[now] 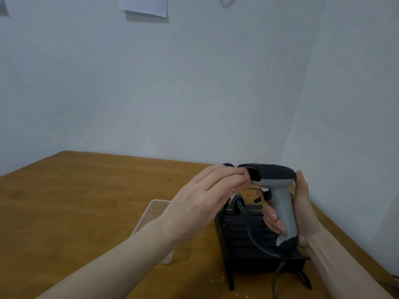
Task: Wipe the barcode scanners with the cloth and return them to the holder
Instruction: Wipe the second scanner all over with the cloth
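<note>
Scanner (278, 190), grey-bodied with a dark top and a dark butt, stands upright in the air above the black holder (244, 240), its window facing left. The right hand (300, 210) grips its handle from behind, fingers curled round the front below the trigger and the thumb up along the back of the head. A dark coiled cable (248, 225) hangs from the butt and runs down past the front of the holder. The left hand (207, 197) reaches in from the left with its fingers held together and nearly straight, pressing a reddish cloth (246, 182) against the scanner's window; only a sliver of the cloth shows under the fingertips. The slatted holder stands on the brown wooden table (86, 201) near the right-hand wall. A clear plastic container (151, 214) sits on the table just left of the holder, partly hidden by the left forearm. Behind the left fingertips a dark rounded shape (228, 165) peeks out, too hidden to identify.
</note>
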